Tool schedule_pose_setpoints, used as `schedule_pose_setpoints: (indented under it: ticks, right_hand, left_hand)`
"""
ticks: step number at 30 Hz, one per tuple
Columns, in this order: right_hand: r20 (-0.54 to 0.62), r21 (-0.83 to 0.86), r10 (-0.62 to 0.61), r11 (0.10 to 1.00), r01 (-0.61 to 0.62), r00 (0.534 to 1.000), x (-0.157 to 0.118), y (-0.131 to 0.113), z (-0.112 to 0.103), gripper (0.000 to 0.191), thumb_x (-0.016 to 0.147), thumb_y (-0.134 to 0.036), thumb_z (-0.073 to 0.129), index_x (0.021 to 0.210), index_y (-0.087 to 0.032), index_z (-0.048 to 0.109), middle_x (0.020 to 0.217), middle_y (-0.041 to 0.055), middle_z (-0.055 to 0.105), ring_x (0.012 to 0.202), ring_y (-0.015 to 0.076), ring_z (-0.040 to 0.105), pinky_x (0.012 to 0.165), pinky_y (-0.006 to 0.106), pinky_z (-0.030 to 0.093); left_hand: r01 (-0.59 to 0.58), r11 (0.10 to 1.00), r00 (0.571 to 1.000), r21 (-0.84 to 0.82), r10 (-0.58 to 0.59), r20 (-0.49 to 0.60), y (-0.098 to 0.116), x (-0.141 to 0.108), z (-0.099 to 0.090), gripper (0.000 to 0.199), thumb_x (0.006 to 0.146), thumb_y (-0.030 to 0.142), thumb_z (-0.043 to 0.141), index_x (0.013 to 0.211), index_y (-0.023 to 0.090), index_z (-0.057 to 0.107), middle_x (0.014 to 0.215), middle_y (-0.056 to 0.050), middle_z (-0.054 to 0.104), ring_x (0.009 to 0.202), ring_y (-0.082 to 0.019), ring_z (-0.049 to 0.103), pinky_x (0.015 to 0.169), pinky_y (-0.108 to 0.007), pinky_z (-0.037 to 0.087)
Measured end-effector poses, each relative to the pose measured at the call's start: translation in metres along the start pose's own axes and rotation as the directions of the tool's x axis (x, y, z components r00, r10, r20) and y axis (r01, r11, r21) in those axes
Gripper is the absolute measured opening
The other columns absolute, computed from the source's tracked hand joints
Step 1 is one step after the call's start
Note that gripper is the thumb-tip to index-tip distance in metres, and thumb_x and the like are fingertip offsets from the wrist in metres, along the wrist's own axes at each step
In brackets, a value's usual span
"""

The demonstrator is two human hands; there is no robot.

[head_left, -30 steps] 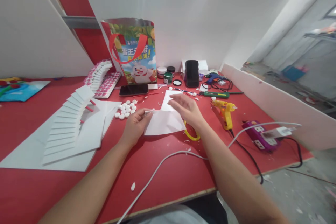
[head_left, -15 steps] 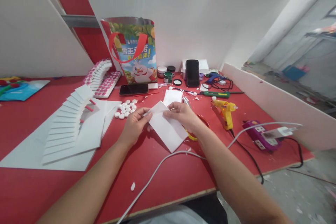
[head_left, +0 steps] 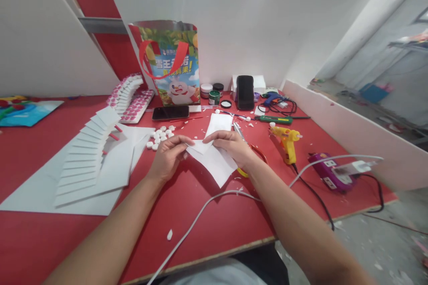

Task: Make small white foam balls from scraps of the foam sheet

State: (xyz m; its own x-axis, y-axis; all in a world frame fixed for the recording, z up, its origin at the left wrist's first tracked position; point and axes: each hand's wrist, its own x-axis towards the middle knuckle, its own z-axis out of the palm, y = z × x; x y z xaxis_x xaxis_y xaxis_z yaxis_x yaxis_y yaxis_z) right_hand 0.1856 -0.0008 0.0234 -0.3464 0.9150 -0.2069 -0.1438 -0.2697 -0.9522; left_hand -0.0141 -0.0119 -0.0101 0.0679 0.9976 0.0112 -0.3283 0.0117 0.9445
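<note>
A white sheet of paper (head_left: pixel 217 163) is held between my two hands, its far corner folded over toward me. My left hand (head_left: pixel 170 155) is closed, pinching the left end of the fold between thumb and fingers. At the right end, my right hand (head_left: pixel 230 146) is closed on the paper, with its fingertips on the folded flap. Just beyond lies another white paper piece (head_left: pixel 220 122) on the red table (head_left: pixel 187 213). Scissors with red and yellow handles (head_left: pixel 243 173) are partly covered by my right hand. White round pieces (head_left: pixel 160 137) lie beside my left hand.
At left, fanned white strips (head_left: pixel 80 160) rest on white boards (head_left: pixel 36 191). A yellow glue gun (head_left: pixel 288 144) and purple power strip (head_left: pixel 334 173) are at right. A white cable (head_left: pixel 200 218) crosses the front. A gift bag (head_left: pixel 175 69) and black phone (head_left: pixel 170 112) stand behind.
The paper's far corner, which pointed away from me before, is now folded down toward me. My fingers have shifted along the fold, and the sheet bends more.
</note>
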Motion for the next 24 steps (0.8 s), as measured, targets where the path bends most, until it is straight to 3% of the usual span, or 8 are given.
schedule_pose_setpoints:
  ticks: [3,6,10,15,20,24]
  right_hand:
    - [-0.021,-0.077,-0.041,0.996,0.039,0.999,-0.002,-0.001,0.002,0.020,0.070,-0.017,0.058,0.077,-0.018,0.076,0.057,-0.0020,0.061,0.047,0.0086,0.048,0.046,0.021,0.034]
    - [-0.022,-0.166,-0.088,0.983,0.083,0.996,-0.004,-0.001,0.003,0.022,0.070,-0.017,0.056,0.077,-0.019,0.076,0.055,-0.0026,0.058,0.046,0.0083,0.044,0.046,0.021,0.030]
    - [0.015,-0.263,-0.154,0.953,0.153,0.988,-0.003,0.001,0.003,0.023,0.071,-0.017,0.054,0.076,-0.019,0.076,0.060,-0.0019,0.060,0.051,0.0085,0.043,0.050,0.022,0.030]
    - [0.083,-0.366,-0.207,0.904,0.223,0.975,-0.004,-0.002,0.000,0.024,0.072,-0.015,0.053,0.078,-0.018,0.076,0.073,0.0001,0.068,0.058,0.0094,0.046,0.056,0.023,0.034]
    - [0.045,-0.296,-0.129,0.945,0.137,0.991,-0.005,-0.005,0.000,0.029,0.077,-0.031,0.069,0.104,-0.021,0.069,0.081,-0.0004,0.067,0.074,0.0140,0.059,0.066,0.025,0.043]
    - [0.023,-0.396,-0.043,0.917,0.049,0.999,0.000,0.005,0.001,0.031,0.064,-0.035,0.083,0.082,-0.018,0.065,0.069,-0.0016,0.064,0.063,0.0135,0.056,0.055,0.024,0.040]
  left_hand:
    - [0.025,0.999,0.999,-0.020,-0.025,0.025,0.005,-0.002,0.002,0.018,0.072,0.027,0.071,0.086,0.017,0.075,0.067,-0.001,0.063,0.051,-0.009,0.049,0.046,-0.022,0.036]
    - [0.106,0.994,0.992,-0.022,-0.104,0.070,0.009,-0.003,0.004,0.037,0.082,0.047,0.064,0.100,0.016,0.072,0.059,0.001,0.059,0.041,-0.009,0.046,0.037,-0.022,0.028]
    - [0.214,0.969,0.966,0.119,-0.229,0.124,0.006,-0.002,0.004,0.045,0.081,0.060,0.065,0.085,0.015,0.068,0.048,0.001,0.056,0.031,-0.008,0.042,0.032,-0.020,0.019]
    - [0.207,0.952,0.960,0.224,-0.243,0.142,-0.001,-0.001,-0.001,0.043,0.075,0.058,0.073,0.073,0.017,0.063,0.042,0.003,0.054,0.026,-0.009,0.043,0.030,-0.019,0.017]
    - [0.153,0.947,0.979,0.281,-0.184,0.087,0.001,-0.001,-0.003,0.036,0.080,0.053,0.071,0.077,0.017,0.066,0.037,0.003,0.053,0.024,-0.009,0.040,0.030,-0.020,0.018]
    - [0.114,0.940,0.985,0.321,-0.149,0.087,0.005,-0.003,0.000,0.034,0.081,0.051,0.069,0.077,0.017,0.067,0.033,0.003,0.050,0.023,-0.009,0.036,0.029,-0.020,0.018]
